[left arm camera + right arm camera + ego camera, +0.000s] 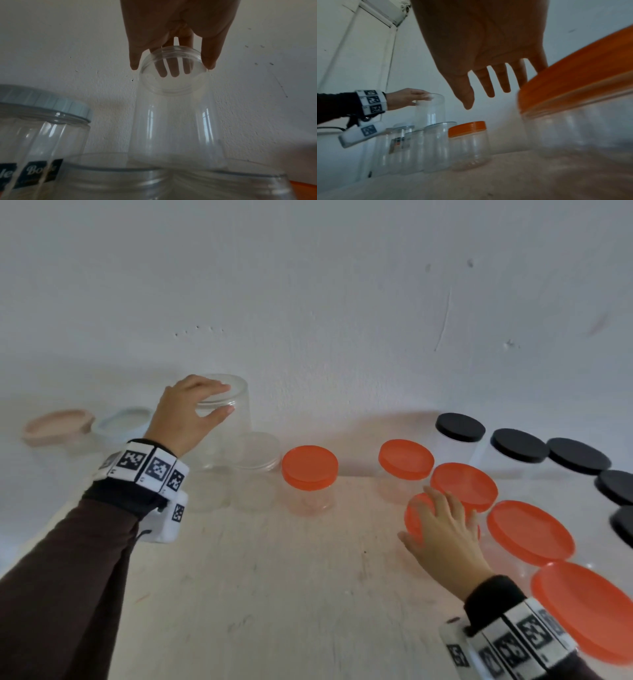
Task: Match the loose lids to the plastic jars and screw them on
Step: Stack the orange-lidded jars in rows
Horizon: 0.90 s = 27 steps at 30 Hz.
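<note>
Head view shows a pale scuffed tabletop (274,594) against a white wall (308,285), where the left hand (186,412) grips a tall lidless jar (227,436) by its rim at the back, while the right hand (442,537) spreads flat over an orange lid (416,517).

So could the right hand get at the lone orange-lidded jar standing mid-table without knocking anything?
Probably yes. The right hand hovers open by the orange cluster, and bare table lies between it and the lone orange-lidded jar. Only the open clear jar beside it crowds its far side.

Under the left fingers (219,412) stands the tall jar (227,436), against the wall; lidded jars (462,487) cluster around the right fingers (442,508) (one lidded jar (310,477) between).
</note>
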Each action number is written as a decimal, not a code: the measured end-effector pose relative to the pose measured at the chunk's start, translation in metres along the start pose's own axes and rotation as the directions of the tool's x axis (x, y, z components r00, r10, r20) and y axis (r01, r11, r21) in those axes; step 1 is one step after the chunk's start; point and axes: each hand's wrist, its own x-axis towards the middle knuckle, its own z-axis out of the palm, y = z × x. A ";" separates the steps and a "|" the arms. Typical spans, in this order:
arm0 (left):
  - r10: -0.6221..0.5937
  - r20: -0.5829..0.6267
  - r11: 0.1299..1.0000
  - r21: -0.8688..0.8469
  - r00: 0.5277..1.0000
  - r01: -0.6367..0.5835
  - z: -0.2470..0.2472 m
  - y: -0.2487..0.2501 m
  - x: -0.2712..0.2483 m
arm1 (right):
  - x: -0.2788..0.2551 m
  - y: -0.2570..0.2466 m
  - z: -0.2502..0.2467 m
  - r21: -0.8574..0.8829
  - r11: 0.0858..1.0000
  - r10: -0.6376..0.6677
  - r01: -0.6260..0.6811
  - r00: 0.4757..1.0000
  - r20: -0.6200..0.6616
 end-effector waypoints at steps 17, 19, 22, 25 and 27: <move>0.304 0.264 0.928 -0.299 0.916 -0.222 0.052 0.080 -0.065 | -0.001 -0.032 0.018 0.326 0.847 -0.418 0.421 0.905 -0.084; 0.294 0.413 0.932 -0.323 0.862 -0.163 0.066 0.078 -0.077 | 0.000 -0.039 0.025 0.340 0.798 -0.488 0.498 0.865 -0.121; 0.255 0.562 0.953 -0.283 0.787 -0.107 0.078 0.072 -0.089 | 0.004 -0.041 0.017 0.426 0.704 -0.556 0.568 0.814 -0.167; 0.163 0.638 0.975 -0.220 0.752 -0.025 0.081 0.079 -0.094 | 0.015 -0.034 0.002 0.593 0.654 -0.426 0.470 0.876 -0.225; 0.139 0.697 0.984 -0.174 0.703 -0.021 0.083 0.089 -0.097 | 0.033 -0.025 -0.006 0.560 0.722 -0.283 0.406 0.912 -0.297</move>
